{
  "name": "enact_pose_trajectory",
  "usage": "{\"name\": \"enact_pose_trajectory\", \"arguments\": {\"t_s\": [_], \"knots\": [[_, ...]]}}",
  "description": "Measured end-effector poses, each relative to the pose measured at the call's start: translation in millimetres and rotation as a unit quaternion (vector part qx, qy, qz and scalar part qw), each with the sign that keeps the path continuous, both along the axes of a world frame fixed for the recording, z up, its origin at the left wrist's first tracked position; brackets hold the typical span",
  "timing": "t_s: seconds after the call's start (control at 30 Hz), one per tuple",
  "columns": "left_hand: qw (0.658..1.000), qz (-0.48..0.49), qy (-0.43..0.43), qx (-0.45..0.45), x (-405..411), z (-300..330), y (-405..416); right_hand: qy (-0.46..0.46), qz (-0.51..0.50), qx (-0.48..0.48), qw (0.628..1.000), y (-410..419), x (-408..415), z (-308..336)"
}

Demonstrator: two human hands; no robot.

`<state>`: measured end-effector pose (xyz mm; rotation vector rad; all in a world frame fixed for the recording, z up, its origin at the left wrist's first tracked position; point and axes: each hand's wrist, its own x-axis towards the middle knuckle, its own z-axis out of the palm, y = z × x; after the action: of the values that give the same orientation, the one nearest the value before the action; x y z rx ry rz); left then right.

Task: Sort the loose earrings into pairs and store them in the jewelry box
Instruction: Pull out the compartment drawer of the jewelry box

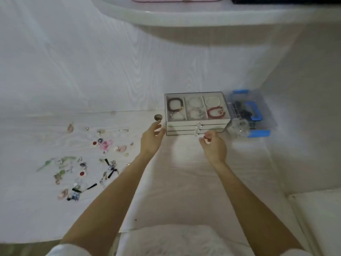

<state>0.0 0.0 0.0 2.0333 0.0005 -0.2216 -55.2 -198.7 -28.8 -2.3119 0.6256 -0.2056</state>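
The jewelry box (197, 124) stands at the back of the white table, a clear-topped case with stacked drawers and crystal knobs; its top tray holds several bracelets. Loose earrings (83, 163) lie scattered over the table's left half. My left hand (152, 139) hovers by the box's front left corner, fingers apart, holding nothing. My right hand (214, 145) is just in front of the lowest drawer's knob (196, 133), fingers curled near it; whether they touch the knob is unclear. All drawers look shut.
A clear plastic container with blue latches (252, 111) stands right of the box, a small clear dish (238, 127) before it. A round knob (158, 117) sits on the wall panel left of the box. A white shelf (184, 17) overhangs.
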Motion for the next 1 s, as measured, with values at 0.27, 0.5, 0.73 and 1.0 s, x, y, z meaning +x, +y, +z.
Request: {"name": "enact_pose_trajectory", "arguments": {"t_s": [0.27, 0.5, 0.73, 1.0], "knots": [[0.999, 0.026, 0.028, -0.005, 28.4, -5.5, -15.1, 0.019, -0.086, -0.003, 0.996, 13.6, 38.4, -30.3], [0.999, 0.032, 0.022, 0.012, 32.9, -10.1, -15.2, -0.007, -0.115, -0.019, 0.993, 21.5, 23.0, -35.2], [0.999, 0.044, 0.025, 0.001, 31.7, -16.3, -15.2, 0.028, -0.038, -0.046, 0.998, 16.8, -40.0, -36.4], [0.999, -0.003, 0.053, 0.005, 1.7, -32.0, -20.7, 0.037, 0.018, -0.199, 0.979, -3.8, -38.3, -30.8]]}}
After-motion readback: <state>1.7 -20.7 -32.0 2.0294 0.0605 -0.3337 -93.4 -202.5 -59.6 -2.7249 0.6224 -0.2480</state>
